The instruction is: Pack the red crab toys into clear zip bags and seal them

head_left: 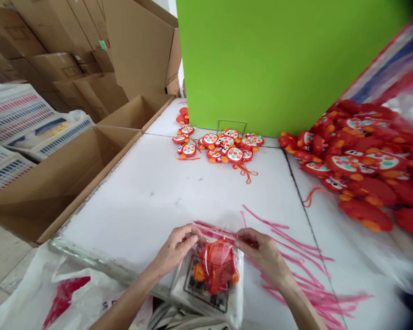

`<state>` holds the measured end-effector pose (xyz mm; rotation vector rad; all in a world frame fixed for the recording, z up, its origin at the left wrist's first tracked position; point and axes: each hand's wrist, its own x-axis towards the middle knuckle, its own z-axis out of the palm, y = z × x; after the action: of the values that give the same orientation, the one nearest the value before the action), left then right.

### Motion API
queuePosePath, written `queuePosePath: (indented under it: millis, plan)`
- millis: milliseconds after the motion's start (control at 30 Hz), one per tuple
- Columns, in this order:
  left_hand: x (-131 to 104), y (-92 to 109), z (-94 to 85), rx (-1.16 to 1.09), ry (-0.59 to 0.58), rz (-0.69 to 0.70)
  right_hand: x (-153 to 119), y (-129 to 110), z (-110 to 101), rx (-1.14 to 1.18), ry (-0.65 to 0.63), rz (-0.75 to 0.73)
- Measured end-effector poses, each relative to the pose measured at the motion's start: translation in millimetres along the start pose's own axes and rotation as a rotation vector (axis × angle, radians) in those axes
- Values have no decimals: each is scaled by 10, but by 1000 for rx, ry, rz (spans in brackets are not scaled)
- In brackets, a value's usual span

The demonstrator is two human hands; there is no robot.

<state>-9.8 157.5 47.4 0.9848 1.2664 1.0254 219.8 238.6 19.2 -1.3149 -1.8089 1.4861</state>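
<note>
A clear plastic bag (239, 279) lies at the table's near edge with a red and orange toy (217, 266) inside it. Under the bag there is a stack with dark print showing through. Along the bag's top edge runs a pink-red strip (211, 229). My left hand (181, 243) pinches the left end of that edge between thumb and fingers. At the right end, my right hand (258, 245) grips the same edge. Loose pink strips (309, 279) lie scattered beside my right forearm.
Several spotted red toys (227, 144) with orange cords lie before a green panel (261, 59). A large heap of them (368, 160) fills the right side. Left of the white table (141, 183) stands an open cardboard box (62, 178), with plastic crates (17, 114) beyond.
</note>
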Motion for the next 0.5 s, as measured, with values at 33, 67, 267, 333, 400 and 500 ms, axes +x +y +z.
queuePosePath:
  millis: [33, 67, 267, 333, 400, 500]
  plan:
    - [-3, 6, 1, -3, -4, -2, 18, -24, 17, 2, -8, -6]
    - [-8, 7, -1, -10, -7, -8, 28, -45, 27, 8, -11, -13]
    - [-49, -95, -17, -179, 61, -93, -78, -34, -17, 33, -23, -47]
    - [-46, -147, -18, -215, 83, -108, -120, 17, -28, 33, -19, -43]
    - [-38, -181, -24, -218, 116, -116, -143, 58, -28, 31, -18, -38]
    - [-35, -183, -45, -247, 135, -107, -154, 50, -13, 24, -31, -39]
